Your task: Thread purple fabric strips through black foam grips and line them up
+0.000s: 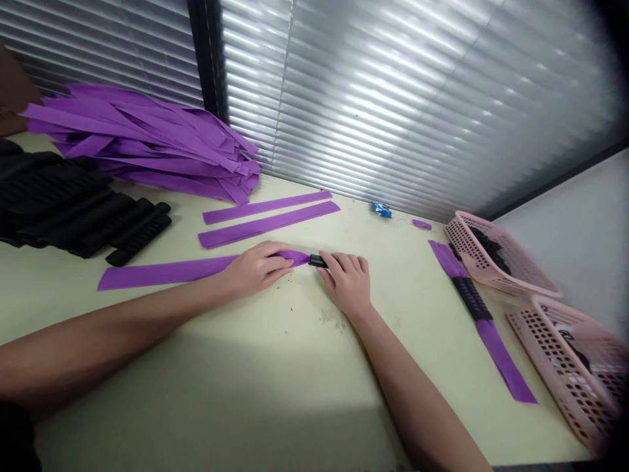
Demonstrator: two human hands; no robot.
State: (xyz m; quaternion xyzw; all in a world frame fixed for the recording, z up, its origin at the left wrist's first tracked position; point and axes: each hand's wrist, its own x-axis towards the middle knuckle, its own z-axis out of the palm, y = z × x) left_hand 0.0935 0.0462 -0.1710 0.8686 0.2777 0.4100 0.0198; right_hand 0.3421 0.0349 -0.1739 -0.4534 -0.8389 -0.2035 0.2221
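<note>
My left hand is closed on a purple fabric strip near its right end. The rest of that strip trails leftward over the table. Its right end is bunched narrow and meets a small black piece, which looks like a clip or sleeve. My right hand pinches that black piece between thumb and fingers, which hide part of it. Just beyond my hands lie two flat purple strips, side by side.
A heap of purple strips lies at the back left, beside stacked black ribbed tubes. On the right, a purple strip with a black sleeve lies near two pink baskets. A small blue packet sits by the blinds.
</note>
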